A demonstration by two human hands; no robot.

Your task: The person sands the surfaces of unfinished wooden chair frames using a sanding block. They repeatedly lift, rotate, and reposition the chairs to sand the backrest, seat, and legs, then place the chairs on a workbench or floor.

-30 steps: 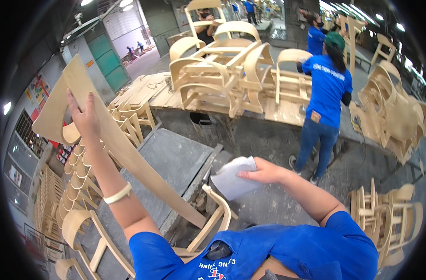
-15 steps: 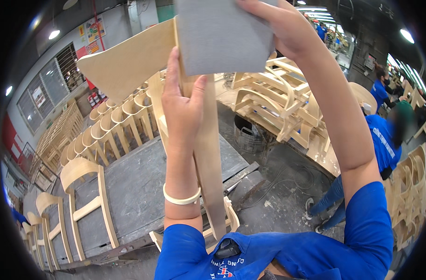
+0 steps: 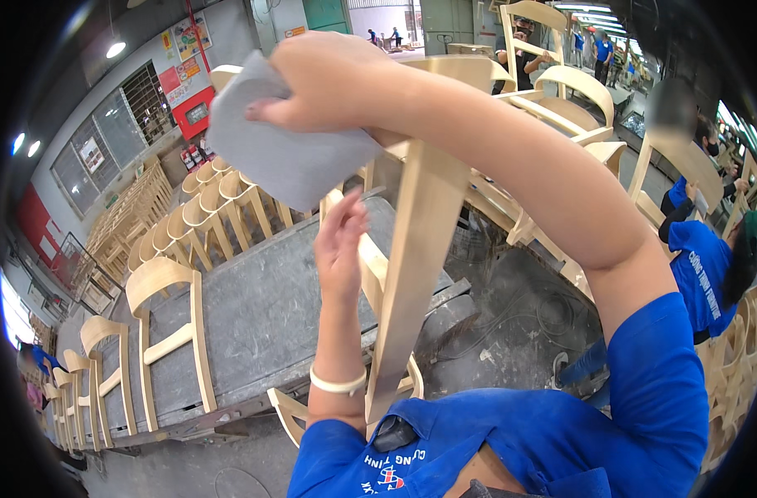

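Observation:
A pale wooden chair frame stands tilted in front of me, its broad leg (image 3: pixel 424 241) running down toward my chest. My right hand (image 3: pixel 324 79) reaches across to the left over the top of the frame. It grips a grey sheet of sandpaper (image 3: pixel 287 153), thumb on the near face. The sheet hides most of the curved backrest behind it. Below the sheet, my left hand (image 3: pixel 341 245) is raised beside the leg, fingers loosely apart and nothing in them. I cannot tell whether it touches the frame.
A dark grey worktable (image 3: pixel 262 307) lies to the left, with a row of chair frames (image 3: pixel 171 332) along its near edge. More chairs (image 3: pixel 221 207) line its far side. Stacked frames (image 3: pixel 565 91) stand back right. A co-worker in a blue shirt (image 3: pixel 702 274) is at the right.
My right hand has swept left and the sandpaper with it, across the backrest. My left hand has come off the frame's upper part and dropped lower. My view has turned slightly.

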